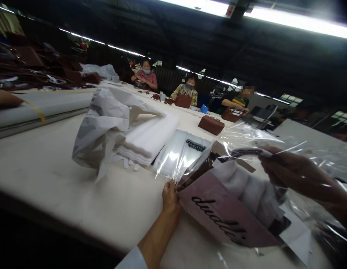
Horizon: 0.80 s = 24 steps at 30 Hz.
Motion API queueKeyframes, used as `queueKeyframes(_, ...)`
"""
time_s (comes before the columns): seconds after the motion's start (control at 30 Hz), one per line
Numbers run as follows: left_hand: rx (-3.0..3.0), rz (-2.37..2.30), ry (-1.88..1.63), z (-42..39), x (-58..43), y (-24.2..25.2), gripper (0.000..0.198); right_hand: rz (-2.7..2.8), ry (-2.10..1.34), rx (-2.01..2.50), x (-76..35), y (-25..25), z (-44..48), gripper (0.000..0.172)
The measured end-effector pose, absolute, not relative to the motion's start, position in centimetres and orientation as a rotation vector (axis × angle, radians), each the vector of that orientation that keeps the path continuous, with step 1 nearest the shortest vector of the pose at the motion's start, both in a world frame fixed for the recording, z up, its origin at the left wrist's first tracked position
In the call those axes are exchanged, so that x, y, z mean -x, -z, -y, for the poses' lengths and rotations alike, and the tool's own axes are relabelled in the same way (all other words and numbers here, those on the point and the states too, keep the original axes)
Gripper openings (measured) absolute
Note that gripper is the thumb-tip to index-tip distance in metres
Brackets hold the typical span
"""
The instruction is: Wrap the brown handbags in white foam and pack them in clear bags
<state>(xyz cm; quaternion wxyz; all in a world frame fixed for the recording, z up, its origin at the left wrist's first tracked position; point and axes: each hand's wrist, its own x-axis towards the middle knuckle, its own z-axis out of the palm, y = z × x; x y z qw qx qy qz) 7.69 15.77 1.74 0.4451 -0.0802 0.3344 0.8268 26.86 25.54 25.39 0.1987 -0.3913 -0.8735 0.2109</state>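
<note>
**Bagged item held at both ends, much of it veiled by film**

The left hand [170, 196] pinches the near corner of a clear plastic bag [240, 136], thumb and fingers closed on the film. The bag lies on the pale table [50, 164] straight in front of the person, between the two hands.

Through it show a mauve panel [218, 215] with dark script lettering, only partly legible, and white padding [243, 188]. The right hand [291, 168] sits behind the glare and creases of the film, beside a dark curved strip [246, 152]; I cannot tell whether it grips.

The bag's right side runs out of frame. Beyond lie a stack of empty clear bags [176, 153], folded white sheets [151, 136] and crumpled white paper [106, 119]. Co-workers sit blurred at the far end.
</note>
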Motion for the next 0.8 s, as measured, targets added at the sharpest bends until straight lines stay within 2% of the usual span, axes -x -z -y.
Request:
queueKeyframes(0.27,0.129,-1.182,-2.065,-15.5,-5.0,-0.1,0.030,2.735,-0.068,0.512,-26.2,-25.9,-23.2,0.031)
queueKeyframes(0.33,0.076,-1.219,-2.020,-15.1,-4.5,-0.5,0.028,2.772,-0.044,0.476,-25.5,-25.7,-22.7,0.029)
queueKeyframes(0.43,0.024,-1.324,-2.041,-13.6,-4.3,-2.6,0.026,2.875,-0.204,0.555,-24.5,-25.0,-22.3,0.031)
queueKeyframes(0.5,-0.104,-1.395,-2.161,-12.1,-4.7,-5.4,0.038,2.904,-0.310,0.653,-23.9,-24.8,-22.3,0.033)
queueKeyframes(0.6,-0.780,-1.328,-2.331,-10.7,-5.9,-11.1,0.078,2.933,-0.393,0.722,-23.3,-25.0,-22.0,0.036)
queueKeyframes(0.67,-1.248,-1.232,-2.192,-10.9,-6.7,-14.8,0.091,2.971,-0.457,0.683,-23.4,-25.5,-21.5,0.038)
queueKeyframes(0.73,-1.571,-1.198,-1.941,-11.8,-7.2,-17.6,0.079,3.009,-0.531,0.670,-23.9,-26.5,-21.3,0.039)
queueKeyframes(0.8,-1.794,-1.210,-1.714,-12.7,-7.2,-19.0,0.051,2.908,-0.601,0.798,-24.7,-27.7,-21.8,0.037)
